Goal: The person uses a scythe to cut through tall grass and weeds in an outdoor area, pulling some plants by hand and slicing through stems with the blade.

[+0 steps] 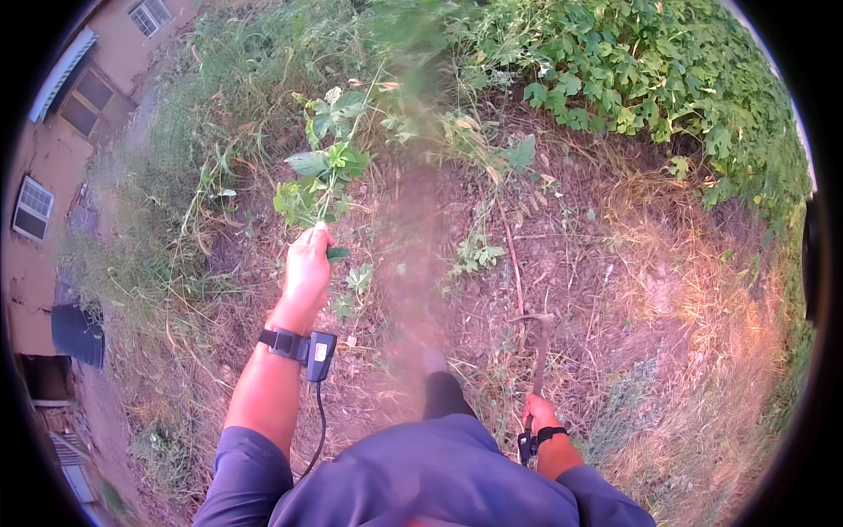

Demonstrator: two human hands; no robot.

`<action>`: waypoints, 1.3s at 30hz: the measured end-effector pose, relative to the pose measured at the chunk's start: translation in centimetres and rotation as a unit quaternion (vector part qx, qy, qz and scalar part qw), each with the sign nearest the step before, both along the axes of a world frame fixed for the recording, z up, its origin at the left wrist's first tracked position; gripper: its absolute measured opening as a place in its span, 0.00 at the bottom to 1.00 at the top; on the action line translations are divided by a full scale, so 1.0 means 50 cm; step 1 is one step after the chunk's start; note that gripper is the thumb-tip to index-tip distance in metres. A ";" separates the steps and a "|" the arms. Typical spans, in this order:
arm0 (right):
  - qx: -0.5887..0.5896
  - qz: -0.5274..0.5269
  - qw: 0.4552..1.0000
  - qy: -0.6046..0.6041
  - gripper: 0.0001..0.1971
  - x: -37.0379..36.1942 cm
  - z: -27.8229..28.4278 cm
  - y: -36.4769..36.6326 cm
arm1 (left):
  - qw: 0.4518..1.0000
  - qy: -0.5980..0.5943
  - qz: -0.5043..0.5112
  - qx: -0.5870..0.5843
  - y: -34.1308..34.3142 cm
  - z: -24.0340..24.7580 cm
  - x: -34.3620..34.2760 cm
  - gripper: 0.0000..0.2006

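- Left hand (307, 259), nine o'clock, pinches leafy stem (327, 180); hard tugging could snap it.
- Right hand (540, 411), five o'clock, grips apparent hoe (542, 350); dry stalk (513, 255) could snag it.

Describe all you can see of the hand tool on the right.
The hand tool has a slim, brownish handle, apparently wooden, and a narrow crosswise head reaching mostly left. It points forward over straw-strewn ground; whether the head touches it is unclear. The right hand's grip closes around the handle's near end.
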State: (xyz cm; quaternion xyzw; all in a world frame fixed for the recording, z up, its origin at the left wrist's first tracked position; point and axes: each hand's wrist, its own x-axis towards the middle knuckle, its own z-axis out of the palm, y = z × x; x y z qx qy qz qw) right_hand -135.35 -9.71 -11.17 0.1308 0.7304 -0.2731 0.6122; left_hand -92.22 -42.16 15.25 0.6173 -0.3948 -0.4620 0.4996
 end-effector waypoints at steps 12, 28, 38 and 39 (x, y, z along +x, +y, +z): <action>-0.138 0.169 0.974 0.066 0.12 0.119 0.079 -0.034 | 0.990 -0.030 0.134 0.043 0.496 -0.029 0.264 0.16; -0.144 0.332 0.932 -0.010 0.14 0.544 0.065 -0.046 | 0.488 -0.191 0.705 0.478 2.178 -0.174 0.439 0.14; -0.149 0.379 0.912 -0.053 0.11 0.436 0.030 -0.172 | 0.722 -0.152 0.605 0.300 1.722 -0.293 0.541 0.15; -0.143 0.388 0.910 -0.028 0.10 0.397 0.038 -0.190 | 0.735 -0.211 0.571 0.298 1.562 -0.295 0.543 0.15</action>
